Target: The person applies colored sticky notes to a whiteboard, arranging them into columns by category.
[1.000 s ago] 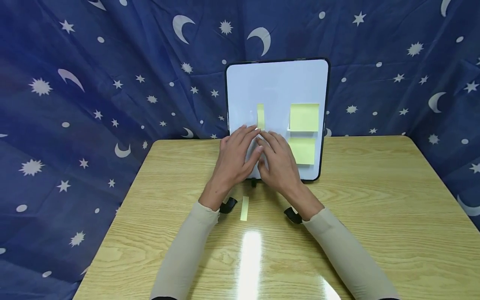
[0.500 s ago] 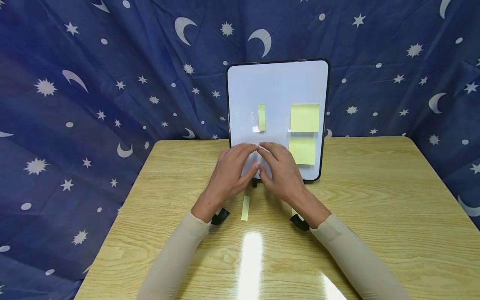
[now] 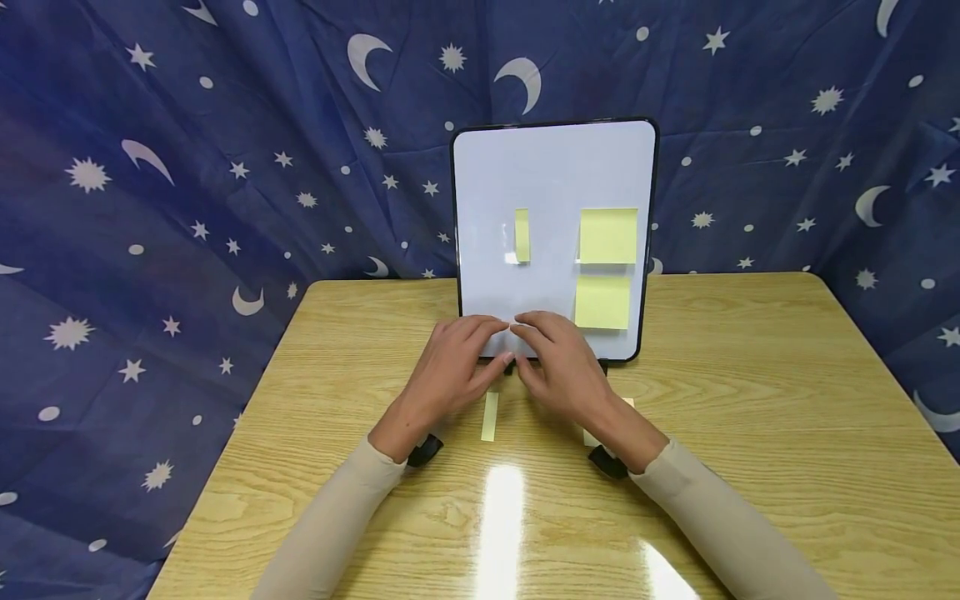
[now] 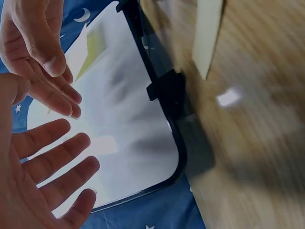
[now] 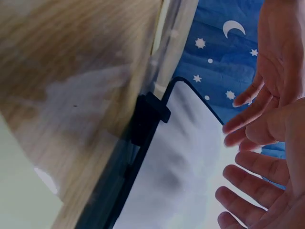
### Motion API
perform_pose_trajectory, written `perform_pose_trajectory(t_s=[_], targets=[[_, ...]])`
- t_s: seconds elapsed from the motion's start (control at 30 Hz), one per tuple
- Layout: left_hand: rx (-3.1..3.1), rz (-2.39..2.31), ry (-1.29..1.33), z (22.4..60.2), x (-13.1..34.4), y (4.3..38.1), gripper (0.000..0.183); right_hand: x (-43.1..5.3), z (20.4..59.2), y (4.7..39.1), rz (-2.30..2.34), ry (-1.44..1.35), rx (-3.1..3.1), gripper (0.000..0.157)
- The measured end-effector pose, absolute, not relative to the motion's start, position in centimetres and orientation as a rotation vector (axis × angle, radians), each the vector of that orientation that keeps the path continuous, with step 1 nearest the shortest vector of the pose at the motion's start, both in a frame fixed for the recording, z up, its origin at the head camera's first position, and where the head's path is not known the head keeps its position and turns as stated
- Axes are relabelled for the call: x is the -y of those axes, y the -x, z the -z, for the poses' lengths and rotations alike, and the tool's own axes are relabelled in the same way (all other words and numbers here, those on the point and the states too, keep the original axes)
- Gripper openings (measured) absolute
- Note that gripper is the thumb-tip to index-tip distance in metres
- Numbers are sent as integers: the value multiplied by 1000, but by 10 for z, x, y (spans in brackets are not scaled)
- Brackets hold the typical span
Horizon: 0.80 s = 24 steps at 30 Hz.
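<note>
My left hand (image 3: 453, 367) and right hand (image 3: 561, 367) hover before the lower part of a white, black-rimmed whiteboard (image 3: 551, 171). Their fingertips lean towards each other, slightly apart. Neither holds anything; in the left wrist view the fingers spread loosely. A narrow yellow paper strip (image 3: 522, 235) clings to the board above the hands. To its right, two square yellow sticky notes (image 3: 608, 236) sit one above the other. Between the forearms, another narrow strip (image 3: 489, 417) lies on the table. A pale yellow note (image 3: 591, 439) lies partly hidden beneath the right forearm.
The board stands at the back of a wooden table (image 3: 750, 400), against a blue curtain (image 3: 225, 125) with moons and stars. A black clip-like foot (image 4: 169, 93) supports its lower edge. Light glares off the table front.
Both hands have moved down and back from the board's middle towards its lower edge, uncovering the narrow strip fully. The note under the right forearm shows more.
</note>
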<state>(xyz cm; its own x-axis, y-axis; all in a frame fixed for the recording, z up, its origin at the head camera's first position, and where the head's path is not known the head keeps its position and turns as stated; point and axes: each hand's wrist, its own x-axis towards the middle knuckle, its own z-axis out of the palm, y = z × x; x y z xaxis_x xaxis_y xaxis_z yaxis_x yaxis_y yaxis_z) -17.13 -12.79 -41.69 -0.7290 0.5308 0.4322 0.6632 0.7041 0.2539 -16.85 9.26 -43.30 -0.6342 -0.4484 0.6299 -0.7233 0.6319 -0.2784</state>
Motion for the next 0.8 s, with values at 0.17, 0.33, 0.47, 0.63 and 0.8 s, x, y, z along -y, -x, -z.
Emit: perform_pose_trajectory(t_s=[0.17, 0.33, 0.47, 0.63, 0.8], targets=[[2627, 553, 945, 421, 135, 166, 44, -95, 438, 165, -716, -932, 2375, 38], [2661, 518, 950, 424, 139, 161, 46, -96, 443, 159, -720, -950, 2403, 39], [2679, 502, 963, 427, 142, 158, 46, -96, 444, 154, -718, -975, 2435, 38], [2714, 480, 970, 432, 145, 153, 47, -95, 443, 149, -719, -996, 2496, 41], [2748, 457, 988, 437, 149, 148, 46, -91, 445, 146, -710, -1071, 2525, 40]])
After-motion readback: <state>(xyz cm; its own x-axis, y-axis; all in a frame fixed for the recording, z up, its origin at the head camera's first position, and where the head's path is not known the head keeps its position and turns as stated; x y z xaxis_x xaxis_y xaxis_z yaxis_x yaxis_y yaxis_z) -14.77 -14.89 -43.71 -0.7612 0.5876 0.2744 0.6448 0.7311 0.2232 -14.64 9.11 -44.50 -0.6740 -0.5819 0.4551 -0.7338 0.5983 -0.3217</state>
